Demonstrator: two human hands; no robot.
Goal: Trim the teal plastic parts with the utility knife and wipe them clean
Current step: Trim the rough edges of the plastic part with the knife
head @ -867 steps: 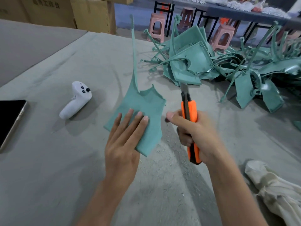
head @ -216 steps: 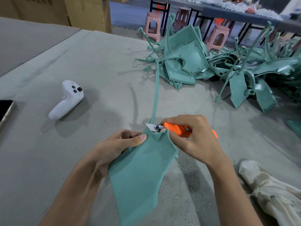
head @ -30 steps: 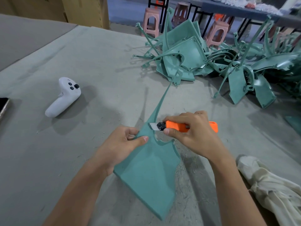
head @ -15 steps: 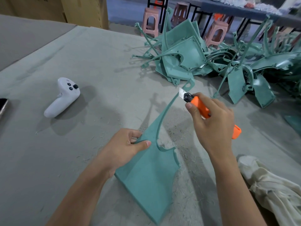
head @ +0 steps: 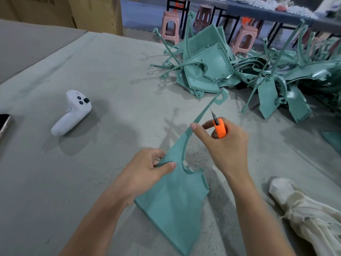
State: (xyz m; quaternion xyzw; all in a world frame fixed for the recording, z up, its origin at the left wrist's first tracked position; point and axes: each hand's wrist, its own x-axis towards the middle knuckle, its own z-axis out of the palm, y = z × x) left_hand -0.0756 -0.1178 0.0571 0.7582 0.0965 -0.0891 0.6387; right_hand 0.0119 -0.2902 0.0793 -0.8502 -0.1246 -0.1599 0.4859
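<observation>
While the left hand (head: 145, 172) pinches the teal part (head: 173, 206) at its left edge, thumb on top, the flat panel tilts up off the grey table (head: 110, 71) near the middle. Its thin curved arm reaches away to a small loop. The right hand (head: 227, 145) grips the orange utility knife (head: 219, 128), blade tip just at that arm, forefinger touching it. Pale shavings (head: 199, 159) lie underneath. A crumpled white cloth (head: 310, 215) lies near right, and a white controller (head: 73, 112) and a dark phone (head: 3, 124) sit left. Farther right a pile of teal parts (head: 212, 71) lies tangled. Beyond stand pink stools (head: 169, 26) and cardboard boxes (head: 96, 13), their contents hidden.
</observation>
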